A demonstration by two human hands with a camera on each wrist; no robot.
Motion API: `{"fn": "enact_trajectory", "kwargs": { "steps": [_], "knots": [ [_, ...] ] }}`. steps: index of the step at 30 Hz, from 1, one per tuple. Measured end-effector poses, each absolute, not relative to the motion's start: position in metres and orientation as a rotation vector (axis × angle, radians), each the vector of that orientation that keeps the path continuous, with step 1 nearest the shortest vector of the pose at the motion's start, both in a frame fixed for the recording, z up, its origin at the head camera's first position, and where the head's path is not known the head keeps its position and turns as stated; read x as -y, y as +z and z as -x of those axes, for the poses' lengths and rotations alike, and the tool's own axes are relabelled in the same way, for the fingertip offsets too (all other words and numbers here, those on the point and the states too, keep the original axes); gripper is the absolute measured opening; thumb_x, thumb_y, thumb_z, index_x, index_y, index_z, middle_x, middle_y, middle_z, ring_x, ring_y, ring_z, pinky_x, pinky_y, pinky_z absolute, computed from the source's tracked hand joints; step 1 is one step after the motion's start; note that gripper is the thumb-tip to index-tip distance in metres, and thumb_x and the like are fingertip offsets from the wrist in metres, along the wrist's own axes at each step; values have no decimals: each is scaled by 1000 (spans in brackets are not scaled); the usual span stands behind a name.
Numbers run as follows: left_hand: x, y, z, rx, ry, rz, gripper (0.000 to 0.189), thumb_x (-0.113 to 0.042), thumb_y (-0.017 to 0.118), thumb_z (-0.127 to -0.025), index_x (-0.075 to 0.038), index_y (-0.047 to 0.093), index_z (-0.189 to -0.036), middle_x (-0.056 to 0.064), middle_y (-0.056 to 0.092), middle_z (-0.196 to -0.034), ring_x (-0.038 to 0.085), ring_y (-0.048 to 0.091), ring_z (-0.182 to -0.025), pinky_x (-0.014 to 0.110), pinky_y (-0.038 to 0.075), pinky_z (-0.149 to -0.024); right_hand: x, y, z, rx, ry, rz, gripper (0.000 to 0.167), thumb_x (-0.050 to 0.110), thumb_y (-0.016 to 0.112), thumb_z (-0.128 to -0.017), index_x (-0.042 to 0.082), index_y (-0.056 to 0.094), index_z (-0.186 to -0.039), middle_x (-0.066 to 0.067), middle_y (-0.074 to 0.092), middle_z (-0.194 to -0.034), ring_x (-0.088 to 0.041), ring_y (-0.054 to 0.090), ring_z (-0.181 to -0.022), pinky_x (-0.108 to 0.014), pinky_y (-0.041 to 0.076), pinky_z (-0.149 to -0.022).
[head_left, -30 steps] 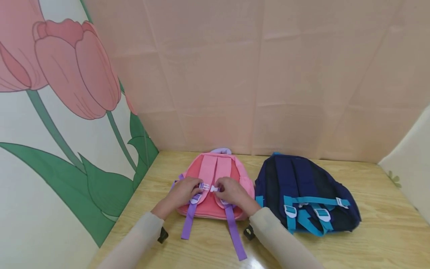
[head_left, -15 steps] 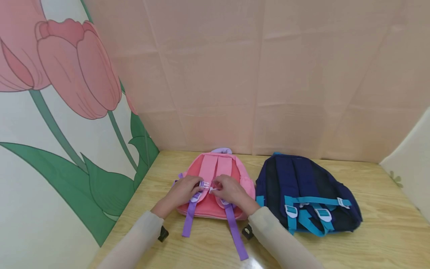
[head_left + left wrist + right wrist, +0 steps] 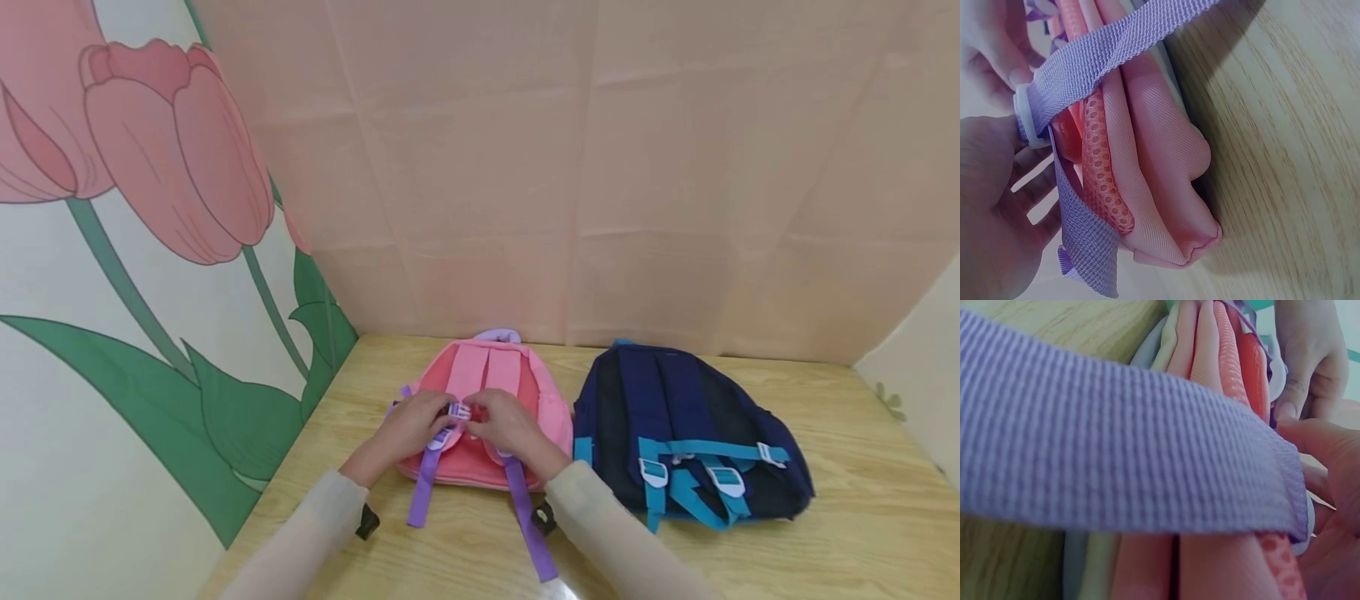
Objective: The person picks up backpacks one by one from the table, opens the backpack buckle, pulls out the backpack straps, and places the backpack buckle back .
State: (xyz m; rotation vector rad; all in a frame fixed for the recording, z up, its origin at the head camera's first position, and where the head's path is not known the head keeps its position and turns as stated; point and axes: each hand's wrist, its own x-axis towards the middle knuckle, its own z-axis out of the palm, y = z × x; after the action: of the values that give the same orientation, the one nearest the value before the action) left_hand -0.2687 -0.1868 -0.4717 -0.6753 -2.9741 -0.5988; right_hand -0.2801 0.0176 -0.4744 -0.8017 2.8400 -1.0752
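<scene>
A small pink backpack (image 3: pixel 553 417) lies with its shoulder straps upward. Over its middle, my left hand (image 3: pixel 405 427) pinches one half of a white strap buckle (image 3: pixel 459 412) on purple webbing. From the other side my right hand (image 3: pixel 504 421) pinches the other half, mostly hidden by its fingers; the halves are brought together between the fingertips. Purple strap ends (image 3: pixel 528 525) hang over the bag's near edge onto the table. In the left wrist view a white strap adjuster (image 3: pixel 1029 115) sits beside the hand. Broad purple webbing (image 3: pixel 1116 431) crosses the right wrist view.
A navy backpack (image 3: pixel 645 392) with turquoise straps (image 3: pixel 720 448) and white adjusters lies close to the right of the pink one. Both rest on a wood-grain table (image 3: pixel 862 467). A pinkish cloth backdrop (image 3: pixel 465 167) stands behind, and a tulip-printed panel (image 3: pixel 180 167) at left.
My right hand has shifted left toward my left hand, closing the gap that showed between the two buckle halves. The left hand has hardly moved. Both backpacks stay where they were.
</scene>
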Motion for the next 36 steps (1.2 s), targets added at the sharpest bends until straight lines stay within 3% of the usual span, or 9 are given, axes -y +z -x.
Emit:
{"fn": "enact_trajectory", "kwargs": {
  "steps": [9,16,25,36],
  "knots": [
    [187,-472,269,2965,-589,680,25,-29,65,-100,-17,66,-122,-2,67,-112,15,59,-105,39,51,-96,-14,-477,282,-2882,-1092,828,23,20,80,-89,17,78,-112,3,67,-89,-13,57,-85,-30,48,-74],
    [190,-469,267,2928,-563,684,26,-30,70,-97,-13,68,-116,-3,66,-104,13,58,-97,35,52,-89,-14,-477,281,-2888,-1127,838,19,15,79,-88,14,77,-107,2,68,-90,-13,58,-85,-32,50,-77],
    [189,-467,267,2912,-578,703,21,-26,68,-99,-12,69,-114,-2,66,-103,14,58,-98,36,52,-89,-11,-477,280,-2886,-1081,795,27,21,78,-90,17,72,-117,3,62,-93,-13,56,-85,-30,50,-75],
    [190,-465,265,2924,-569,702,20,-27,66,-100,-13,68,-114,-4,64,-100,11,55,-95,33,51,-87,-11,-477,281,-2846,-1127,792,22,22,77,-92,17,73,-113,4,64,-94,-11,58,-84,-30,50,-77]
  ]
}}
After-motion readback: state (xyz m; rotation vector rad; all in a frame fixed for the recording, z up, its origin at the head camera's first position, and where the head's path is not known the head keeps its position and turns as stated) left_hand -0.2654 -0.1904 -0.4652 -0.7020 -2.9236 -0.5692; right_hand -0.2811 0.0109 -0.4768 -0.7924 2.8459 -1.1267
